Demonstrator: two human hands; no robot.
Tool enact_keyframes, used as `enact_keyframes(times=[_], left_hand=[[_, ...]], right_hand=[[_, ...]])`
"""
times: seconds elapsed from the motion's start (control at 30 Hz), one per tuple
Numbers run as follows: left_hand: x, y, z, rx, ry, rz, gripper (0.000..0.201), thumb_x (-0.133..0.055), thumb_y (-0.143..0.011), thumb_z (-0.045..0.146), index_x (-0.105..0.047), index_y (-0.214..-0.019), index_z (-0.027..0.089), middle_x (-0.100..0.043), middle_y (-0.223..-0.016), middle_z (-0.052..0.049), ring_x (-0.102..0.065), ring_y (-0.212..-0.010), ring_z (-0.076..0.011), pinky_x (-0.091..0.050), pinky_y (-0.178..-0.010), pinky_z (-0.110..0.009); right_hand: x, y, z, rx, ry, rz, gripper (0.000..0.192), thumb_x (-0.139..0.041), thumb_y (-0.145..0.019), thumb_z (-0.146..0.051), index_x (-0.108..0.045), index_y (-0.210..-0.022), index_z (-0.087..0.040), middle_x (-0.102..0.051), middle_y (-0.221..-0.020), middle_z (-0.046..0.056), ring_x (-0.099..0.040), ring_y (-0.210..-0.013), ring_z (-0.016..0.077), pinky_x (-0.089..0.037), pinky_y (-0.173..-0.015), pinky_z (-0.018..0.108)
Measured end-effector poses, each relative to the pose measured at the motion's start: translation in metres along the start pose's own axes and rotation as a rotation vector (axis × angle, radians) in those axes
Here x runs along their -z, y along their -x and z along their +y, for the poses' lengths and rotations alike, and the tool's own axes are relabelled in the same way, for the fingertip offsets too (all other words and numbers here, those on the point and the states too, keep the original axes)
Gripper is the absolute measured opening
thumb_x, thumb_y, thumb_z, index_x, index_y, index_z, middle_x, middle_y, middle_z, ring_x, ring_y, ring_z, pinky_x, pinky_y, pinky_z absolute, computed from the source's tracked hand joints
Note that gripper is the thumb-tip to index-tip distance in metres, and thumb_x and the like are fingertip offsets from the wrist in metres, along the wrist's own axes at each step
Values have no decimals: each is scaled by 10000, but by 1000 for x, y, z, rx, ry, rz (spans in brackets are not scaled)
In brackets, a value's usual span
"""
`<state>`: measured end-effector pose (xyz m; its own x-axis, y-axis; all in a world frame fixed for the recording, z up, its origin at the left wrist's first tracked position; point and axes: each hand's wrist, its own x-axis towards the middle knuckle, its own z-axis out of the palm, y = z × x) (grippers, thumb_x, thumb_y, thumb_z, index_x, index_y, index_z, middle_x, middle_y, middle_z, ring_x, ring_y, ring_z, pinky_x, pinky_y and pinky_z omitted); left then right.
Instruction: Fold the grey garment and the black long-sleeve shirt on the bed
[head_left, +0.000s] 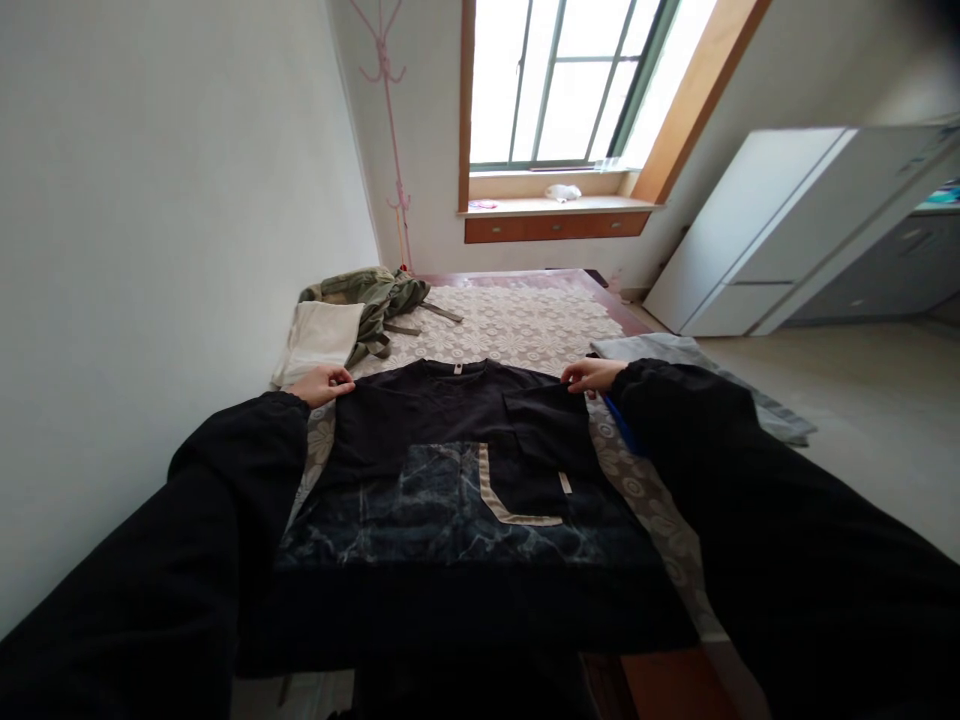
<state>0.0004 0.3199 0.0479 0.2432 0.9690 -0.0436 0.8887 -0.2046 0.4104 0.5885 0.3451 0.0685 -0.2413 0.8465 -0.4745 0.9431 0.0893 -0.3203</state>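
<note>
Counter [611, 300] under patterned cloth cover [517, 312]. Black shirt [442, 500] spread front-up across near part, neckline toward window [559, 90], marbled band across middle. Olive bag with straps [390, 300] at far left; grey cloth [652, 348] by right edge; off-white cloth [322, 332] against bag. Left hand [321, 384] pinching shirt's left upper corner, right hand [594, 375] pinching right one. Small pale label [458, 369] inside neckline.
</note>
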Motion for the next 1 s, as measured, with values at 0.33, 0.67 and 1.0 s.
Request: enact_keyframes(times=[0.33,0.67,1.0], left_hand=[[5,3,-6,87,-232,34,261,-595,-803,434,-714,-927,238,-761,-965,-56,-656,-935,-230,-442,-819,-299],[-9,-11,-3,167,-207,80,327,-476,-902,434,-707,-1031,242,-775,-1055,-53,-700,-1020,-220,-495,-868,-285],[-24,-42,30,172,-175,34,460,-456,-928,601,-724,-1003,234,-778,-1056,-74,-707,-1003,-240,-506,-826,-291]], right_hand=[[-3,-18,6,-22,264,135,105,-743,-775,-302,-704,-749,-208,-743,-871,70,-689,-934,249,-507,-810,309],[-10,-28,-4,-17,256,291,394,-549,-940,-518,-770,-1066,-217,-766,-1117,79,-694,-1019,220,-497,-834,262],[-15,-57,-32,13,213,242,488,-568,-890,-635,-785,-853,-200,-773,-895,77,-697,-846,216,-479,-682,269]])
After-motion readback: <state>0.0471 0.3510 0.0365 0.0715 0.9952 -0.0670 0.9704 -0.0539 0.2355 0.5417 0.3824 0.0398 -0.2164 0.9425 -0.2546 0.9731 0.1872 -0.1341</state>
